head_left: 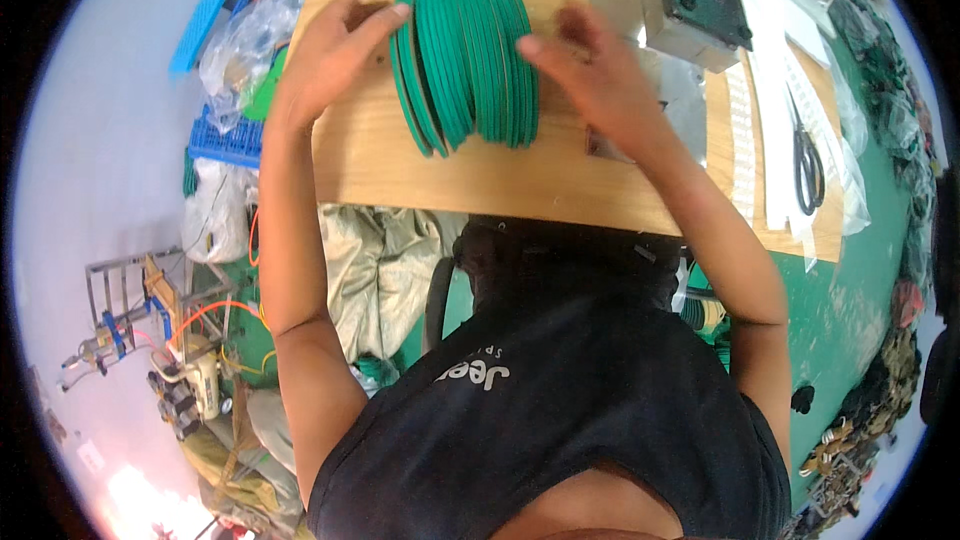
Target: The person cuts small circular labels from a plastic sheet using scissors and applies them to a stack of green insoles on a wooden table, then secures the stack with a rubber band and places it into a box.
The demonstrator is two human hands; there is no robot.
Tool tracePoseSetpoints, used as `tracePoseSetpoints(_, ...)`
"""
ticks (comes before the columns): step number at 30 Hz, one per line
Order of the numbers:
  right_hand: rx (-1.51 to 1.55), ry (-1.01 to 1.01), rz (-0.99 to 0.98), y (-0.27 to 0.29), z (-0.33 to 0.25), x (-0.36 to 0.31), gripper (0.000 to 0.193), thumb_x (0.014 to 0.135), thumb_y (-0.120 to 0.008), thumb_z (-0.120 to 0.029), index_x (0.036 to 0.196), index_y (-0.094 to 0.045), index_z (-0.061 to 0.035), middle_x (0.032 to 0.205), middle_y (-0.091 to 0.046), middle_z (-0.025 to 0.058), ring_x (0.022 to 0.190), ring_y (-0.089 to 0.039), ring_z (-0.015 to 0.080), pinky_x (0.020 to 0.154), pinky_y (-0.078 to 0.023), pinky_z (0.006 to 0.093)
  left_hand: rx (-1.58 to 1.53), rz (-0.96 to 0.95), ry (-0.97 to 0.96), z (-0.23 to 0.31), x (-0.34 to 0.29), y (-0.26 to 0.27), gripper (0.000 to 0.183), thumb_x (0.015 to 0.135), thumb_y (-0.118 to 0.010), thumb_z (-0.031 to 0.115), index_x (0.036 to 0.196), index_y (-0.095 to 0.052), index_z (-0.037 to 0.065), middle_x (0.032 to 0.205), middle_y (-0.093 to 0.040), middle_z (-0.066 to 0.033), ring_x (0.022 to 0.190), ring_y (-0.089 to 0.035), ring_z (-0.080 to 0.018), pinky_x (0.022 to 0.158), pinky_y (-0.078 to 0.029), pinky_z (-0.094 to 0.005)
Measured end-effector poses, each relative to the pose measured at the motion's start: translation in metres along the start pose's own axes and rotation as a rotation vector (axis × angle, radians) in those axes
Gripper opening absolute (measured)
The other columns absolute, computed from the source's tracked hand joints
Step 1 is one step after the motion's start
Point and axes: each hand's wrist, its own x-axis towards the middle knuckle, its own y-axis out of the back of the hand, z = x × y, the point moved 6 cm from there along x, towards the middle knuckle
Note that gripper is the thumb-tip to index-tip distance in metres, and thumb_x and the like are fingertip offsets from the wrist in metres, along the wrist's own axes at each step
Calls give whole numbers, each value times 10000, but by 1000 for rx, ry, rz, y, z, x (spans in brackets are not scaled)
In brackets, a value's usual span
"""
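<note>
A thick bundle of green strips point(465, 50), packed side by side, lies on the wooden table point(430, 185) in front of me. Its far end runs out of the picture, and a thin band seems to cross it there. My left hand point(335, 50) is at the bundle's left side, fingers spread, with the thumb tip at the edge of the strips. On the right side my right hand point(600, 75) has its thumb at or very near the edge; its fingers are apart and partly smeared by motion. Neither hand grips anything.
A metal device point(695, 5) stands at the table's far right. Black-handled scissors point(808, 170) lie on white strips nearer the right edge. Left of the table are a blue crate point(225, 143) and clear plastic bags point(240, 65). A beige sack point(375, 260) sits below the table edge.
</note>
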Motion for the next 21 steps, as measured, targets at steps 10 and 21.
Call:
tracePoseSetpoints(10, -286, 140, -75, -42, -43, -11, 1018, 681, -787, -319, 1426, -184, 25, 1365, -366, 298, 1245, -412, 391, 1020, -361, 438, 108, -3, -92, 31, 3, -26, 751, 885, -621, 317, 1443, -246, -16, 1427, -355, -250, 1304, -385, -311, 1054, -343, -363)
tracePoseSetpoints(21, -162, -12, -193, -1, -8, -1, 868, 721, -772, -330, 1378, -322, 15, 1189, -571, 209, 1093, -574, 308, 921, -453, 362, -37, -69, -90, 33, -13, -12, 706, 842, -679, 237, 1414, -337, 3, 1333, -482, -218, 1197, -491, -277, 992, -400, -348)
